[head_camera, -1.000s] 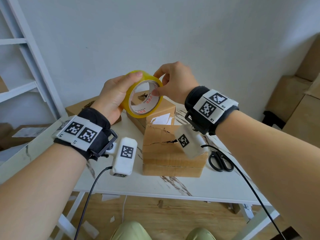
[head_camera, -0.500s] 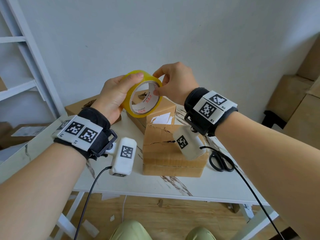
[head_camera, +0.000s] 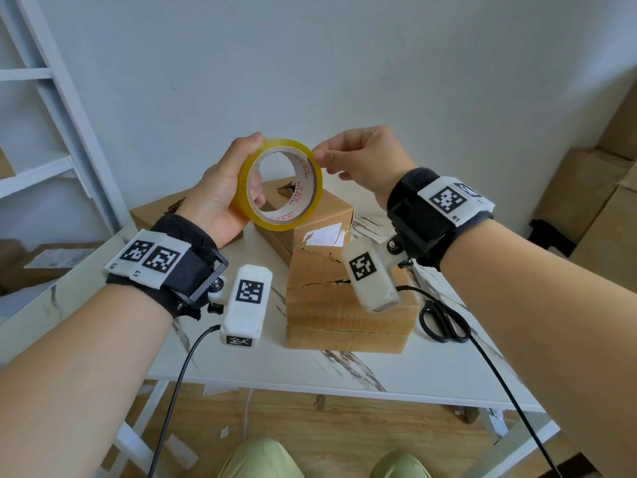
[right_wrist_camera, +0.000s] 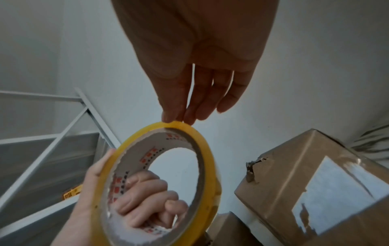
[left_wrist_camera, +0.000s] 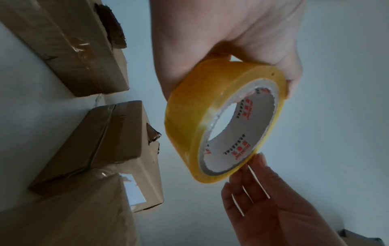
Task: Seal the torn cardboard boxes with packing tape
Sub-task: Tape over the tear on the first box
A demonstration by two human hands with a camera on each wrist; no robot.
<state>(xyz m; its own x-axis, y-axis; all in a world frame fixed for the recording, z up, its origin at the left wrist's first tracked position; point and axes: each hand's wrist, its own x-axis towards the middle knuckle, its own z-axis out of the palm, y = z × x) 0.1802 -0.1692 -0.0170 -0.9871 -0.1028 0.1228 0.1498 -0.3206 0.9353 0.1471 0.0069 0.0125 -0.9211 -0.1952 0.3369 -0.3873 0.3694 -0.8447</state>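
My left hand (head_camera: 250, 167) holds a yellow packing tape roll (head_camera: 275, 225) above the table, thumb on its outer face and fingers curled through the core (right_wrist_camera: 147, 199). The thumb and forefinger of my right hand (head_camera: 319, 155) pinch the roll's upper right rim (right_wrist_camera: 176, 119). Below the hands, a cardboard box (head_camera: 344, 305) shows a jagged crack across its top. A second box (head_camera: 331, 205) behind it has a torn corner and a ripped white label. A third torn box (left_wrist_camera: 73, 41) lies at the far left.
Black scissors (head_camera: 444, 322) lie on the white marble-look table (head_camera: 310, 367), right of the front box. Cables trail from both wrist cameras. A white shelf frame (head_camera: 69, 98) stands at the left, and more cardboard boxes (head_camera: 586, 201) are stacked at the right wall.
My left hand has turned the roll so its opening faces me more. My right fingertips have moved from the core's edge up to the outer rim.
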